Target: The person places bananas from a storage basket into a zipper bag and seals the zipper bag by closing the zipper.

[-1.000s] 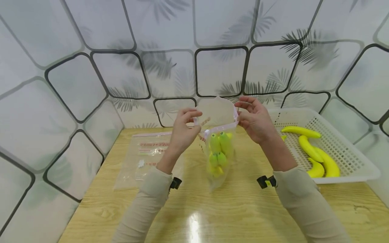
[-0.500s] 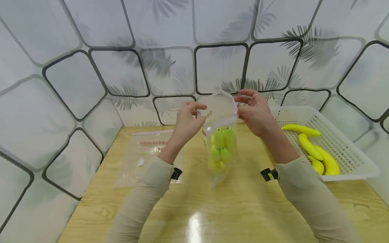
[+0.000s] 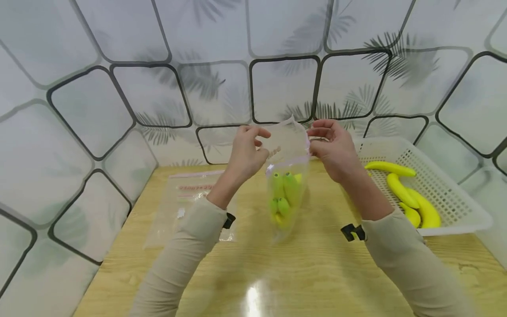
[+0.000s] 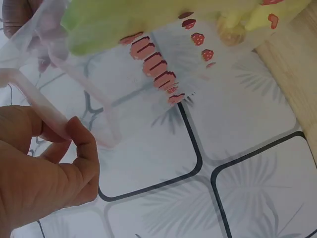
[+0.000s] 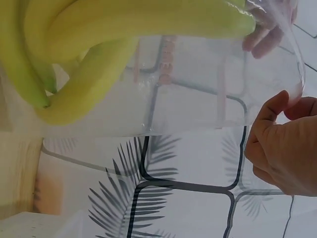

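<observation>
A clear zip bag [image 3: 288, 167] with a pink strip near its mouth hangs between my hands. Several yellow bananas [image 3: 291, 185] with green tips lie inside it. My left hand [image 3: 248, 152] pinches one side of the bag's rim between thumb and finger, as the left wrist view shows. On the opposite side, my right hand [image 3: 334, 149] pinches the rim the same way. The mouth stands spread between them. Red printed figures [image 4: 153, 64] mark the bag's wall in the left wrist view.
A second clear zip bag [image 3: 166, 220] lies flat on the wooden table [image 3: 301, 281] to the left, partly behind the left forearm. A white perforated basket [image 3: 463, 198] with several yellow bananas [image 3: 404, 191] stands at the right. A patterned wall [image 3: 285, 88] rises behind the table.
My left hand has risen a little and shifted slightly right. The right hand has also lifted slightly, and both still hold the bag's rim. The bananas have swung slightly inside.
</observation>
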A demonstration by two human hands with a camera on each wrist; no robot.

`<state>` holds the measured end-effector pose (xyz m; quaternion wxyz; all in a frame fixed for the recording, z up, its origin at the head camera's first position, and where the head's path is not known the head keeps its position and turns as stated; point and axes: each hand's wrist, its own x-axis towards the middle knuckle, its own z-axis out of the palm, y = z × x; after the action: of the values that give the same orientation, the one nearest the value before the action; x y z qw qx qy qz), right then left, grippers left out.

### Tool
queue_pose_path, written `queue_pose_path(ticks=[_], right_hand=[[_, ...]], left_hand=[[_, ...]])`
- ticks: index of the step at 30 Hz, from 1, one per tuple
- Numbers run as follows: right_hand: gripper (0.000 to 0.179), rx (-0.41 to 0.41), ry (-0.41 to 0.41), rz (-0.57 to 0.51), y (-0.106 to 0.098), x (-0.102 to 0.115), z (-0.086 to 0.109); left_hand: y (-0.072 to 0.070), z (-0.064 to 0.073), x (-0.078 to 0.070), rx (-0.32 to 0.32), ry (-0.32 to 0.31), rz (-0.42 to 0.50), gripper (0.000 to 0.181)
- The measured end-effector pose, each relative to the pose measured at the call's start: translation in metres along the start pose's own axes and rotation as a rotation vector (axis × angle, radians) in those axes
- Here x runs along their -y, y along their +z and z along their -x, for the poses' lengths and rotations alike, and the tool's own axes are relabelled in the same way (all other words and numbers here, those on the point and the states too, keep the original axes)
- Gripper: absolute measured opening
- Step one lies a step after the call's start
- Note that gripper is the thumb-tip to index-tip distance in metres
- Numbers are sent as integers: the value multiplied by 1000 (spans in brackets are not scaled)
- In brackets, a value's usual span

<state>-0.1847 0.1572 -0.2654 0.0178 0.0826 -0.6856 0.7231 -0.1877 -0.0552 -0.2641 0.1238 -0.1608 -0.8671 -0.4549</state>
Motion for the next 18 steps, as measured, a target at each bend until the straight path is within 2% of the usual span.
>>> queue_pose_path(ticks=[3, 5, 8, 10, 12, 15, 18], right_hand=[[42, -26, 16, -41, 0, -5, 2], [42, -30, 29, -67, 1, -8, 3], [43, -41, 34, -100, 2, -11, 4], [40, -47, 34, -127, 3, -12, 5], [37, -55, 36, -162, 3, -12, 6], [32, -64, 28, -189, 3, -14, 8], [26, -97, -56, -90, 7, -23, 14]], left_hand=[[1, 4, 5, -36, -21, 86, 39], [2, 9, 10, -63, -35, 193, 40], [3, 23, 19, -103, -61, 359, 40], [5, 34, 25, -103, -82, 426, 38], [8, 43, 32, -77, -101, 440, 35], [13, 50, 44, 9, -131, 419, 34], [17, 50, 52, 98, -157, 394, 35]])
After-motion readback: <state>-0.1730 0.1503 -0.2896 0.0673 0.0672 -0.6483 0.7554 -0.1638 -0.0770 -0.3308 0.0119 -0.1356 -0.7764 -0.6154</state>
